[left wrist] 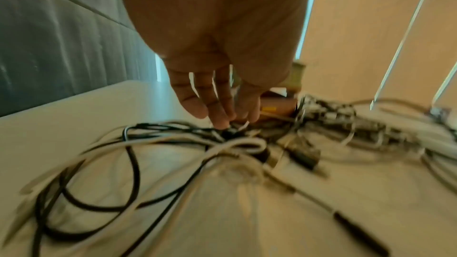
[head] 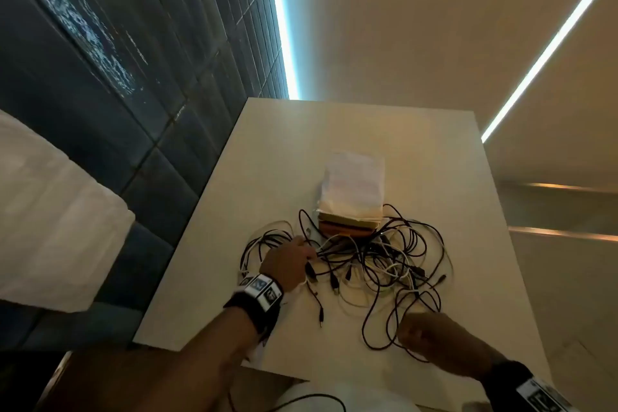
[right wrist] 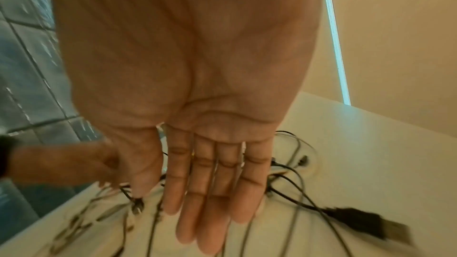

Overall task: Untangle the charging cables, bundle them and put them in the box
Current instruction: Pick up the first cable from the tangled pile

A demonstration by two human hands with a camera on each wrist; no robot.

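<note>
A tangle of black and white charging cables (head: 368, 264) lies spread over the middle of the pale table (head: 284, 150). Just behind the tangle stands a brown box (head: 347, 227) with white paper (head: 354, 184) lying on top. My left hand (head: 301, 256) is at the tangle's left side, where its fingertips (left wrist: 222, 122) pinch a knot of cables (left wrist: 230, 140). My right hand (head: 431, 334) hovers palm-down at the front right of the tangle. Its fingers (right wrist: 205, 222) are straight and hold nothing. A black USB plug (right wrist: 366, 220) lies beside them.
A dark padded wall (head: 100, 77) runs along the table's left edge, and something white and soft (head: 50, 227) sits low at the left. One black cable (head: 301, 400) hangs below the table's front edge. Bare tabletop lies behind the box and to the far right.
</note>
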